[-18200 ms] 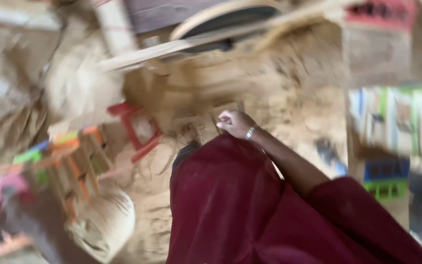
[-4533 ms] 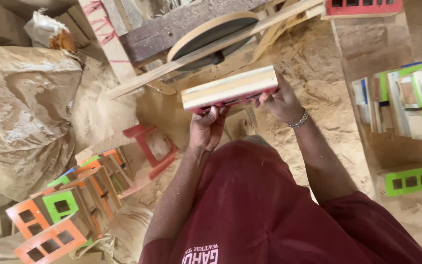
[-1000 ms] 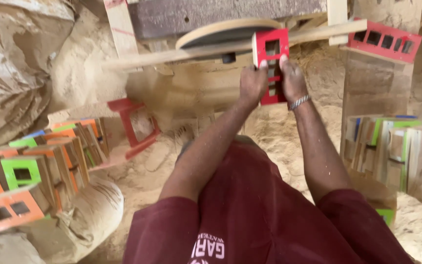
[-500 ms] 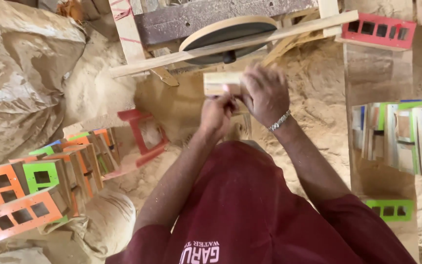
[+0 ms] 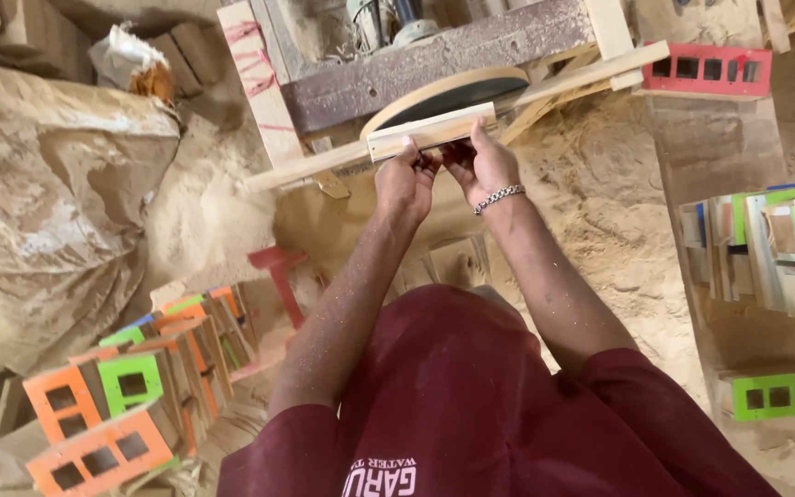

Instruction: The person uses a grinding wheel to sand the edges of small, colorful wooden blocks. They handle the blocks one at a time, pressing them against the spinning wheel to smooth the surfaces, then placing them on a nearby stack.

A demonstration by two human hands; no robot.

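A big sack (image 5: 48, 202) lies at your left, with bright wooden frames (image 5: 121, 405) stacked below it. Your left hand (image 5: 404, 181) and right hand (image 5: 482, 163) both have their fingers clamped on a pale wooden block (image 5: 430, 132), held against the round sanding disc (image 5: 448, 92).

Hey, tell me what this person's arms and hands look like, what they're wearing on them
Both arms are bare below short maroon sleeves and carry a speckling of fine sawdust. The right hand has a silver chain bracelet at the wrist. The left hand wears nothing: no glove, watch or ring that shows. The shirt is the same maroon with pale lettering near the lower edge.
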